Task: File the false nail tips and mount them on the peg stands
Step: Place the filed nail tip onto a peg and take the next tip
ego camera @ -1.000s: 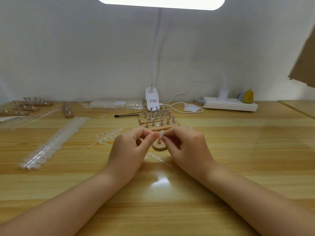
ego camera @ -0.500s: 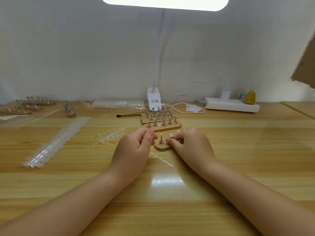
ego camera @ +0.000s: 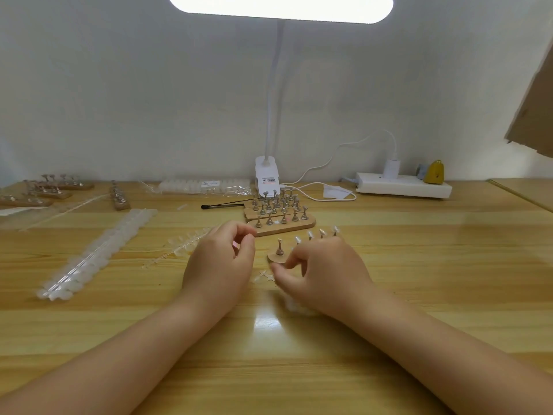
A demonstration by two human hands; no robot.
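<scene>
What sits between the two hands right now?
In the head view, the near end of a peg stand with one peg lies between the left hand and right hand.

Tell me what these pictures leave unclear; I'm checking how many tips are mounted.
Head view only:
- Near peg stand: mostly behind the right hand; only peg tops show.
- Left hand: curled fingers hide whether they hold a tip.
- Back peg stands: too small to tell which pegs carry tips.
- Far-left stands: blurred, cut by the frame edge.
</scene>
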